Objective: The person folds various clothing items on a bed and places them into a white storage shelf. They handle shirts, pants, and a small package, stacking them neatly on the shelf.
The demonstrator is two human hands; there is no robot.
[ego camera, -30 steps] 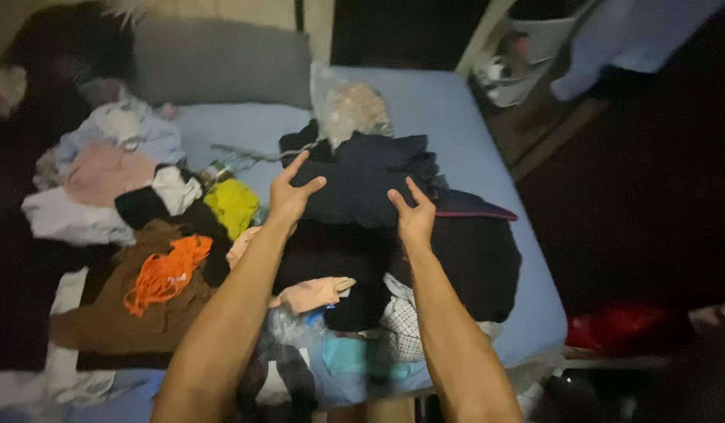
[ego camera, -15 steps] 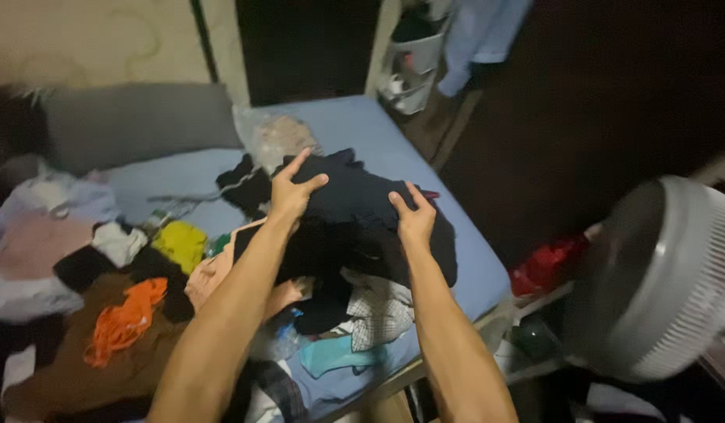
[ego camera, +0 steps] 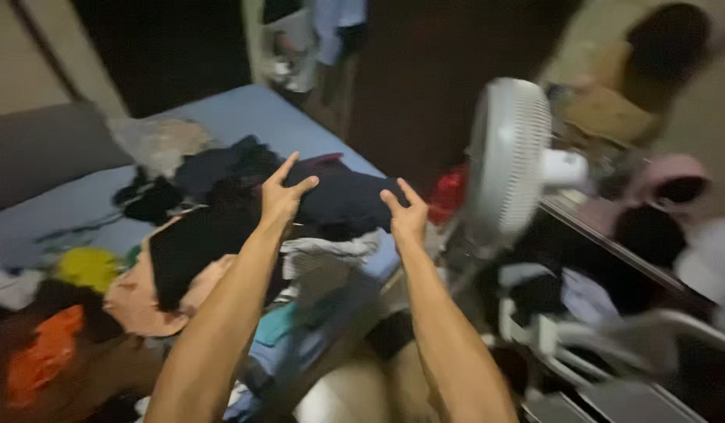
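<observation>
My left hand (ego camera: 282, 194) and my right hand (ego camera: 405, 218) are stretched out in front of me, each gripping one side of a folded dark navy garment (ego camera: 343, 200). The index fingers stick up while the other fingers hold the cloth. The garment hangs just above a heap of clothes (ego camera: 198, 243) near the right edge of a bed with a blue sheet (ego camera: 245, 113). The picture is blurred by motion.
A white standing fan (ego camera: 507, 160) is close to the right of my right hand. Beyond it sit a dark table edge (ego camera: 613, 243) and bags. A grey pillow (ego camera: 41, 149), a clear plastic bag (ego camera: 162, 141) and orange and yellow clothes (ego camera: 41, 356) lie on the bed.
My view has swung to the right, bringing the fan and the table into sight. Both hands have kept their grip on the dark garment and carried it toward the bed's right edge.
</observation>
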